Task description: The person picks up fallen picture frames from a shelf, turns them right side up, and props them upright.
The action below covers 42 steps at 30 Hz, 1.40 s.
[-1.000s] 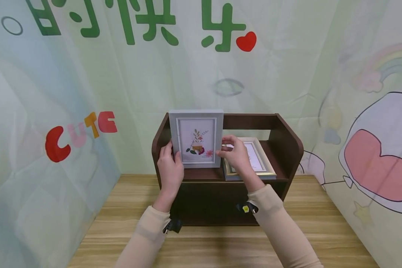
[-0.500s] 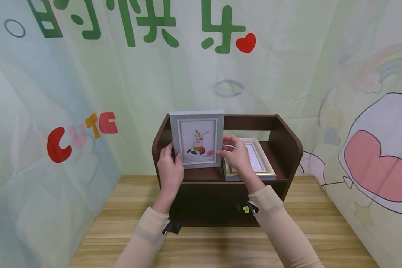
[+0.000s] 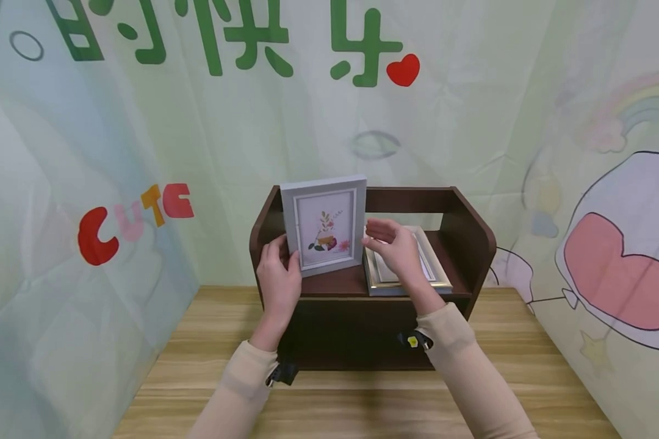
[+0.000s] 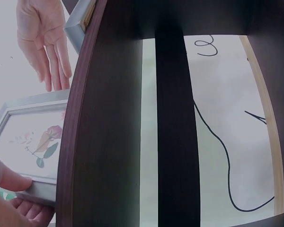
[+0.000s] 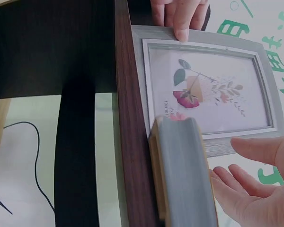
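Note:
A grey picture frame (image 3: 329,225) with a floral print stands upright on the left part of a dark brown shelf (image 3: 373,326), turned slightly to one side. My left hand (image 3: 280,277) grips its left edge, the thumb on the front and the fingers behind, as the left wrist view also shows. Beside its right edge is my right hand (image 3: 399,253), with fingers extended and nothing held. In the right wrist view a narrow gap shows between that hand (image 5: 255,184) and the grey frame (image 5: 213,146). A second, gold-and-silver picture frame (image 3: 438,268) lies flat below my right hand, partly covered by it.
The shelf's side panels rise at left and right (image 3: 475,244), and a back rail (image 3: 406,200) runs between them. The shelf stands on a wood-grain table (image 3: 208,366). Printed cloth walls (image 3: 219,134) enclose the table at the back and both sides.
My right hand has let go of the grey picture frame's right edge and moved slightly right. The frame has turned and tilted a little, still in my left hand.

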{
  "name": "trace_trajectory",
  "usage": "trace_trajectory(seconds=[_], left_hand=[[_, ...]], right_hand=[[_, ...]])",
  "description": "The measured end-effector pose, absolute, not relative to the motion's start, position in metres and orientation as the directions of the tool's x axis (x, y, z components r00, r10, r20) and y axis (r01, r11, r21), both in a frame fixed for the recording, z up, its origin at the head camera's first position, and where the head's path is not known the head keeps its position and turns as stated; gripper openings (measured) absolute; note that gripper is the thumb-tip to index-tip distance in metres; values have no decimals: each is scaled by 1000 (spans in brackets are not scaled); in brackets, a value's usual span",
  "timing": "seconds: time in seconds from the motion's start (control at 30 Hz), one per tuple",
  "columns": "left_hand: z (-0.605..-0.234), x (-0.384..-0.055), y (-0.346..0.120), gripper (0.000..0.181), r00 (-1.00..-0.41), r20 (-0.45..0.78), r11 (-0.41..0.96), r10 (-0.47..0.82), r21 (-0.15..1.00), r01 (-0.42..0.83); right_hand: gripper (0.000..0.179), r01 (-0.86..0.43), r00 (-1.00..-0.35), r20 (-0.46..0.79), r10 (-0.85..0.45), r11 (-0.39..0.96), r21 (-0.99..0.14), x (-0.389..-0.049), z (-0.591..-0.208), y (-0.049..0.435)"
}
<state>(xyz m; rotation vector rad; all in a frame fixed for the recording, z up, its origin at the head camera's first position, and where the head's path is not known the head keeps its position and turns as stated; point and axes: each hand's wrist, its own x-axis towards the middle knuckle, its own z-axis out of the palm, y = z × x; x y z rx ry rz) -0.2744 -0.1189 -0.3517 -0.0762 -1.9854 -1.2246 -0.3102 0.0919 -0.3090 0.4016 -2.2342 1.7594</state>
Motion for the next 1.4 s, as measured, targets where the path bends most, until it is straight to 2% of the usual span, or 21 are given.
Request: trace_trajectory(seconds=[0.47, 0.87, 1.17, 1.4], left_hand=[[-359, -275, -119, 28, -624, 703, 550, -340, 687, 475], [-370, -278, -120, 26, -615, 718, 561, -327, 671, 485], [-376, -278, -116, 28, -592, 732, 551, -339, 664, 506], [-378, -276, -112, 28, -574, 741, 531, -349, 661, 530]], right_hand=[[40, -502, -850, 527, 2, 300, -811, -304, -294, 96], [40, -615, -770, 638, 0, 267, -742, -306, -271, 95], [44, -640, -753, 657, -26, 262, -722, -306, -260, 91], [44, -657, -747, 662, -57, 210, -724, -308, -255, 86]])
